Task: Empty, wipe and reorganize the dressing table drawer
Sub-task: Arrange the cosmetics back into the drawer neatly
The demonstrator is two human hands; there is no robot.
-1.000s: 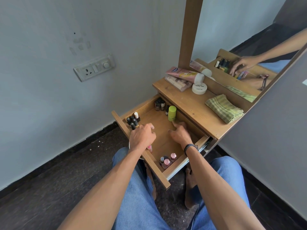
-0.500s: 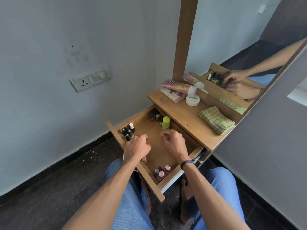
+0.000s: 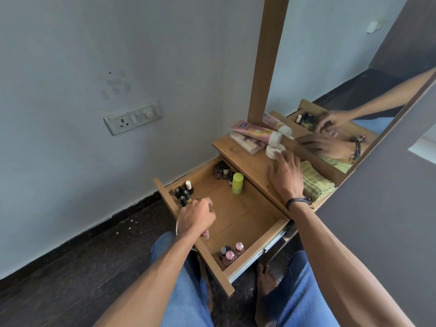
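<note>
Pulled out from under the light wooden worktop [image 3: 245,161]: open wooden drawer [image 3: 240,215], most of its floor bare.

At the drawer's front panel, left hand [image 3: 197,217]: fingers curled into a fist, apparently round a small pink bottle [image 3: 206,233] whose end shows under the palm, just inside the drawer.

Above and behind the drawer, over the worktop, right hand [image 3: 286,175]: palm down, fingers spread and straight, one fingertip touching a low round white jar [image 3: 273,149]. Holds nothing. Well apart from the left hand.

Inside the drawer:
- front corner by the wall, just beyond the left hand's knuckles: cluster of black-capped bottles [image 3: 182,193], one white-capped bottle [image 3: 188,185] among them
- back corner by the wall: dark little bottles [image 3: 221,171]
- along the back: upright lime-green roll-on bottle [image 3: 237,184]
- front corner away from the wall: pink-capped nail polish bottles [image 3: 232,252]

Beyond the drawer, on the worktop: pink tube [image 3: 254,132] lying across a flat pale box [image 3: 245,142], and a folded green checked cloth [image 3: 316,182] partly under the right wrist.

Compared with half a second ago: right hand then low over the drawer's floor with fingers bent, now out of the drawer and up at the white jar. Left hand in the same spot at the front panel. Bottles in the drawer unmoved.
</note>
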